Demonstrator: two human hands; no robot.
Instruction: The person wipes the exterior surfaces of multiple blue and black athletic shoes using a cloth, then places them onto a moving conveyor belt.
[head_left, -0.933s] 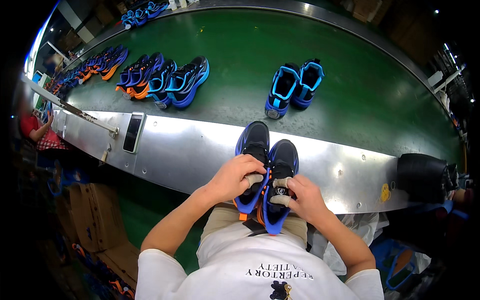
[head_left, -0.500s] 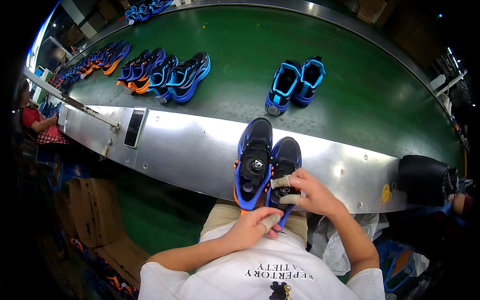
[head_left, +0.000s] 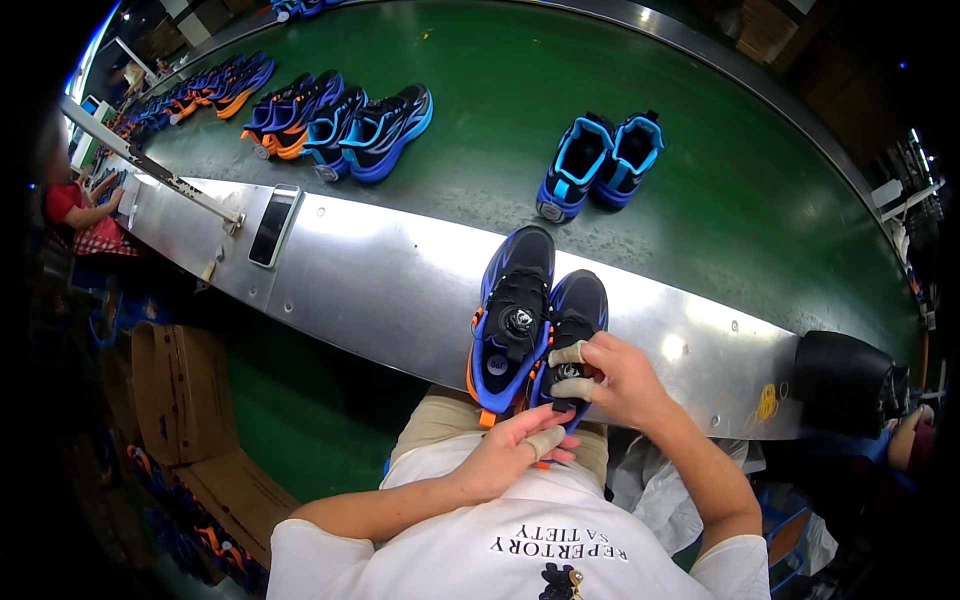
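lower centre of the frame: right hand (head_left: 620, 380) pinches the dial of the right shoe (head_left: 572, 330) on the steel ledge (head_left: 380, 280), left hand (head_left: 515, 450) loosely cups its heel; advise firmer heel support, left shoe (head_left: 512, 320) undisturbed.

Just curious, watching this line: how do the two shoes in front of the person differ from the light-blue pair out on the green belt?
The near shoes are dark blue and black with orange trim; the belt pair has bright light-blue collars. The near shoes lie on the metal ledge, with the right hand on one; the belt pair lies untouched on the green belt. Both are side-by-side sneaker pairs.
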